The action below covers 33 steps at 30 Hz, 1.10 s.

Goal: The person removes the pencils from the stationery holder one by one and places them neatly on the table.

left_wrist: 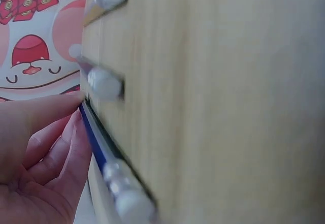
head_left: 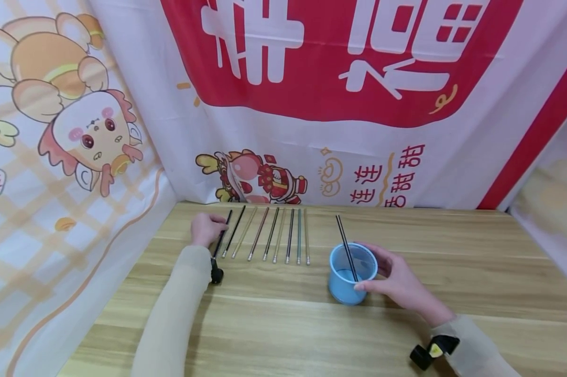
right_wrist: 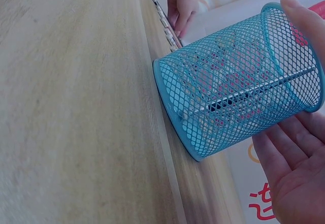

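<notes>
At the left end of a row of pencils, my left hand (head_left: 207,229) pinches a dark pencil (head_left: 220,238) between thumb and finger. Up close in the left wrist view, that pencil (left_wrist: 95,136) looks dark blue, with a silver ferrule and a white eraser pointing toward the camera. My right hand (head_left: 399,280) holds a light blue mesh pencil cup (head_left: 344,293) at its rim, thumb on the near side and fingers on the far side. The cup stands upright on the table. A dark striped pencil (head_left: 342,235) leans inside it, its upper end above the rim.
Several more pencils, among them a red one (head_left: 258,234) and a green one (head_left: 299,235), lie side by side, erasers toward me. The wooden table (head_left: 283,330) ends at a printed cloth backdrop (head_left: 274,115). Another patterned cloth (head_left: 76,225) hangs on the left.
</notes>
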### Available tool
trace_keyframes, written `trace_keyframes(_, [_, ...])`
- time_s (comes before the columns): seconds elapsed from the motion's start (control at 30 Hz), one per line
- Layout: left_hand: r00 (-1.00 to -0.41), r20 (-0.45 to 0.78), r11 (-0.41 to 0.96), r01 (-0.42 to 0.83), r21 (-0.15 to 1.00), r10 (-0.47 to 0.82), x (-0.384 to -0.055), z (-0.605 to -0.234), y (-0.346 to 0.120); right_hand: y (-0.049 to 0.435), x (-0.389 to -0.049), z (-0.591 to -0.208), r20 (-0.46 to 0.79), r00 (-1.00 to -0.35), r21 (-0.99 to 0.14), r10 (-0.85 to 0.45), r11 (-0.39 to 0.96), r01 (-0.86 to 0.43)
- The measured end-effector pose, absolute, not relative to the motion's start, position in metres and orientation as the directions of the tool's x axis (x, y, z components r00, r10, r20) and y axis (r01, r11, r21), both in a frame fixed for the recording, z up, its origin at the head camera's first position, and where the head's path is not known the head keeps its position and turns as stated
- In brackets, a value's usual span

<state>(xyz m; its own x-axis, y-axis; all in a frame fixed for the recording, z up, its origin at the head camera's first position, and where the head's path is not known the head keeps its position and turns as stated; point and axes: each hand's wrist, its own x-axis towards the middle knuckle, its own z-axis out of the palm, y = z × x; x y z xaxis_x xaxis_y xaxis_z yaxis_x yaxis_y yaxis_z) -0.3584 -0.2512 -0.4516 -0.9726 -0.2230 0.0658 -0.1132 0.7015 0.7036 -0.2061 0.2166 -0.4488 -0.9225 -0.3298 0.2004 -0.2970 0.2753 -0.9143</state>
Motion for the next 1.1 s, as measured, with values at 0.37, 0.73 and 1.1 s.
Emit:
trace_keyframes(0.37, [-0.968,0.066,0.708,-0.13,0.694,-0.243,-0.366,-0.451,-0.252,0.216,-0.205,-0.447,0.197,-0.925,-0.915,-0.326,0.278,-0.293])
trace_keyframes(0.73, [-0.965,0.091,0.695,-0.112,0.71,-0.248,-0.365,-0.45,-0.251,0.215,-0.205,-0.448,0.18,-0.928,-0.918,-0.326,0.283,-0.277])
trace_keyframes(1.1, [-0.977,0.198,0.497,0.131,0.858,-0.085,-0.333,-0.4,-0.185,0.215,-0.204,-0.448,0.195,-0.926,-0.913,-0.323,0.285,-0.292])
